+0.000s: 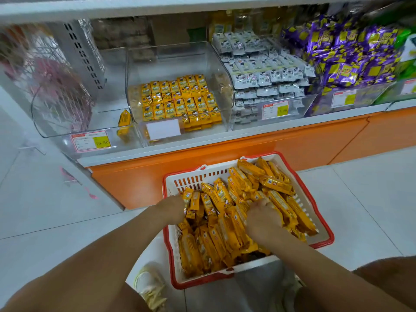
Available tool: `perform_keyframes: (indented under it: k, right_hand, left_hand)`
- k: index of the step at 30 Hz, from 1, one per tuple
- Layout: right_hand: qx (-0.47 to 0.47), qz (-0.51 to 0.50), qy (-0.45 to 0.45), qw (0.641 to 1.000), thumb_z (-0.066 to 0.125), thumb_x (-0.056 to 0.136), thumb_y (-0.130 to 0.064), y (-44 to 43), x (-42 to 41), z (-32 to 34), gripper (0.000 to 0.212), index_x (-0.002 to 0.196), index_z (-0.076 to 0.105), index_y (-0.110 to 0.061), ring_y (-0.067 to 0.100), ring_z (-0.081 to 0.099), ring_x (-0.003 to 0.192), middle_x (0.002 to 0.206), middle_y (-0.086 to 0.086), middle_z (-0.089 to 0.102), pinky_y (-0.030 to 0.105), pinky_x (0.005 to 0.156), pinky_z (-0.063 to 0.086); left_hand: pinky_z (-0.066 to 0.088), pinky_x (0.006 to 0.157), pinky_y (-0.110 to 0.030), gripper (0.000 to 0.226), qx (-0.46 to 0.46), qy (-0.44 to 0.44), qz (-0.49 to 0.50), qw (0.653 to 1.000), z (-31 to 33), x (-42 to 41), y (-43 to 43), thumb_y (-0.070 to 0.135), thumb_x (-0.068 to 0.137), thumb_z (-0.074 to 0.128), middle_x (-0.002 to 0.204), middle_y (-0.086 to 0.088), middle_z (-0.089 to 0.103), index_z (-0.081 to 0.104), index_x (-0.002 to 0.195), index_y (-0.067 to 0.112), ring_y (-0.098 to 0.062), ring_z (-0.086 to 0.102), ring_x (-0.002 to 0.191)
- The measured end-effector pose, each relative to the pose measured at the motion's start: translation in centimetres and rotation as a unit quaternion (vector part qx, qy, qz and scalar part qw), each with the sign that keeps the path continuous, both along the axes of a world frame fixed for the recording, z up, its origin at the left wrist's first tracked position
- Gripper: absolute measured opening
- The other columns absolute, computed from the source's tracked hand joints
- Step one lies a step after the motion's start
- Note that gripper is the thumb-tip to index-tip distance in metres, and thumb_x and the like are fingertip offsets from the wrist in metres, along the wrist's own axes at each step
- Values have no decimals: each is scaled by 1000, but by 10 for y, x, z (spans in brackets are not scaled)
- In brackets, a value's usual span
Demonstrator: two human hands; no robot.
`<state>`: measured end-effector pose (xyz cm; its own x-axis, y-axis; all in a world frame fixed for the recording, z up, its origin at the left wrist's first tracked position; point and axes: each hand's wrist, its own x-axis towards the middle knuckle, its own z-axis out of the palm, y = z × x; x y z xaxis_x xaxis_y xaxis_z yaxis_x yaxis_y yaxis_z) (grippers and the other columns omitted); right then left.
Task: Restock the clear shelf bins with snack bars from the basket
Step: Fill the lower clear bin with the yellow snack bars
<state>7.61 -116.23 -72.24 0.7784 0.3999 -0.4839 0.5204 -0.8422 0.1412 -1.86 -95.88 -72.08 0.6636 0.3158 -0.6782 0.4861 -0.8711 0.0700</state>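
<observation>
A white basket with a red rim (324, 240) stands on the floor below the shelf, heaped with yellow snack bars (227, 235). Both my hands are down in the pile. My left hand (172, 207) is at the basket's left wall, its fingers curled into the bars there. My right hand (262, 218) is in the middle of the heap with its fingers closed around bars. Above, a clear shelf bin (180, 59) holds neat rows of the same yellow bars (177, 97) across its lower part. One yellow bar (124, 118) stands alone in the clear bin to the left.
To the right sit bins of white packets (263, 70) and purple packets (346, 61). An orange shelf base (247, 158) runs behind the basket. A pale shoe (150, 287) is beside the basket on the white tiled floor. My knee (382, 282) is at lower right.
</observation>
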Motion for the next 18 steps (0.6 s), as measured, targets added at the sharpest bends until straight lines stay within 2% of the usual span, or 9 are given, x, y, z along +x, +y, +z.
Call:
perform_keyframes:
  k: [2,3,5,7,9,11,14,16,18]
  right_hand:
    - [-8,-10,1,1000,57,93,-28,1,-1,-2,65,144,28,-1,31,31,133,145,19,27,30,92,47]
    - [-12,-14,-1,1000,58,92,-30,2,-2,-2,68,145,26,-1,32,30,135,146,20,26,30,93,46]
    - [-14,-20,-4,1000,60,90,-36,4,-5,-1,75,145,24,-1,33,30,135,146,21,25,30,95,45]
    - [-9,-31,13,999,63,86,-43,5,-5,0,81,144,26,-1,33,28,135,147,21,23,34,99,42]
    - [3,-40,43,998,66,82,-49,6,-6,6,88,144,25,-1,33,26,137,147,20,22,36,102,40]
    - [25,-43,63,997,67,79,-52,8,-6,13,93,144,23,-3,32,28,136,147,18,25,37,104,40]
    - [131,-27,40,990,65,80,-54,19,-8,32,90,143,23,-5,31,31,134,145,15,33,37,106,36]
    - [246,-31,15,969,66,80,-52,29,-11,48,87,141,24,-7,29,35,132,142,12,34,36,101,39]
    - [366,-21,5,930,69,78,-51,39,-13,61,86,139,28,-7,27,40,127,138,10,36,32,92,42]
  left_hand:
    - [29,47,-22,26,-11,17,19,1000,0,0,-2,9,95,43,104,-26,61,59,79,-2,-11,34,50]
    - [27,47,-21,25,-17,15,35,999,-2,-1,-2,9,95,43,102,-27,61,61,82,-4,-11,32,49]
    - [24,48,-22,34,-30,2,74,997,1,-4,-1,9,95,44,69,-15,51,54,117,-15,-11,28,48]
    - [23,48,-23,41,-42,-2,82,996,5,-7,0,9,95,44,57,-4,31,44,124,-20,-11,26,48]
    - [22,46,-19,26,-62,-25,117,991,16,-7,-5,9,94,45,57,-1,28,62,97,-10,-10,25,48]
    - [27,44,-13,24,-129,-42,182,974,29,-2,-11,9,94,47,57,-1,35,58,75,2,-9,32,48]
    - [54,62,-18,34,-307,-72,285,905,41,7,-21,30,88,65,79,-10,68,65,100,-2,-14,66,64]
    - [58,75,-26,51,-395,-126,326,849,52,13,-27,42,80,71,92,-15,73,66,103,-4,-19,72,81]
    - [59,74,-27,50,-420,-216,350,809,61,17,-33,39,77,73,90,-16,73,69,100,-5,-19,72,80]
